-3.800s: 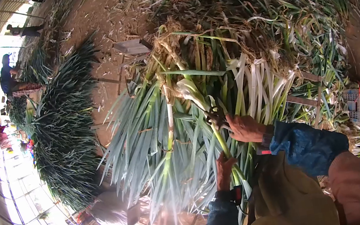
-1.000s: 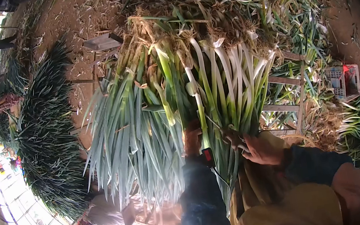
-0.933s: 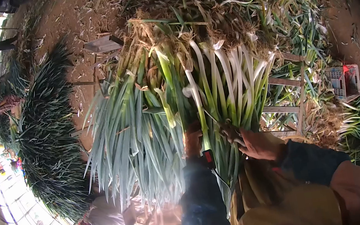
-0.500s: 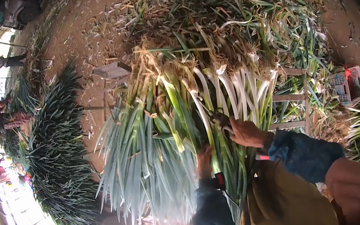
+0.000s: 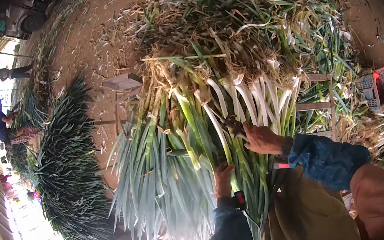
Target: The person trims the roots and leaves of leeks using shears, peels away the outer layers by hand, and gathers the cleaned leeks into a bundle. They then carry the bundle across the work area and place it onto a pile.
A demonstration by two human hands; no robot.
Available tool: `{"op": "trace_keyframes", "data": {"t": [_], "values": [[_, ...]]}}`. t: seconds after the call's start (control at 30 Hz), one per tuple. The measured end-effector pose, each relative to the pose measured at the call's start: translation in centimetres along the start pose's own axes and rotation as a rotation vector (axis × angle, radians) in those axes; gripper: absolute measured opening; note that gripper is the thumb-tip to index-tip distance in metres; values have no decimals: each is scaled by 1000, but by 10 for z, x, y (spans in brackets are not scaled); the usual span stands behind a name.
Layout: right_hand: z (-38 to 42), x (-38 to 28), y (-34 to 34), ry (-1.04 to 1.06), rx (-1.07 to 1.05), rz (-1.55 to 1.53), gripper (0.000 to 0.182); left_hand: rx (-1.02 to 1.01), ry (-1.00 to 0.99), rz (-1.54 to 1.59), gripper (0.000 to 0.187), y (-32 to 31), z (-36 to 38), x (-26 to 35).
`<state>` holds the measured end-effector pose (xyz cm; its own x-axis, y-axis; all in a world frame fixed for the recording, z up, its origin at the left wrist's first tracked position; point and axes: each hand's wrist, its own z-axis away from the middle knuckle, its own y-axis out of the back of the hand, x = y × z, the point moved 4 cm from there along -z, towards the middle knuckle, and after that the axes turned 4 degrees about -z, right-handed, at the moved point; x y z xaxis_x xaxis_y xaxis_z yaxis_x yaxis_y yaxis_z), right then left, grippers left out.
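Observation:
Long green onions (image 5: 160, 174) lie side by side before me, roots away from me and leaves toward me. My left hand (image 5: 222, 181) is closed round the green part of one onion stalk (image 5: 216, 124), below its white shank. To the right of that stalk, my right hand (image 5: 262, 139) grips a dark metal hand tool (image 5: 234, 127), its front end close beside the shank. Peeled white shanks (image 5: 258, 100) lie to the right of it, while stalks on the left look yellowish and unpeeled. Dry roots (image 5: 165, 72) cover the far ends.
A large heap of leaf waste (image 5: 235, 9) lies beyond the onions. To the left is a dark green pile of onions (image 5: 68, 173), with a person (image 5: 2, 121) near it. A plastic crate (image 5: 375, 90) stands at right. Wooden bars (image 5: 316, 106) show beside the stalks.
The view has shifted slightly, so the scene sits a little lower and further right. Both hands keep nearly the same place on the onions, the left still on the stalk.

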<state>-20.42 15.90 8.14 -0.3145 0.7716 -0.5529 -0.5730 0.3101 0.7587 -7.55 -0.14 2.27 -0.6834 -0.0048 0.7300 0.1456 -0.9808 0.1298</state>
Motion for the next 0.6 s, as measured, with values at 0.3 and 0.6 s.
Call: {"op": "trace_keyframes", "data": {"t": [0.3,0.6], "values": [[-45,18,-6,280,251,114,70,-23,-243,-78,32,-2,-7,-16],[-29,72,-9,-107,198,-36,59,65,-153,36,26,-42,-8,-46]]}}
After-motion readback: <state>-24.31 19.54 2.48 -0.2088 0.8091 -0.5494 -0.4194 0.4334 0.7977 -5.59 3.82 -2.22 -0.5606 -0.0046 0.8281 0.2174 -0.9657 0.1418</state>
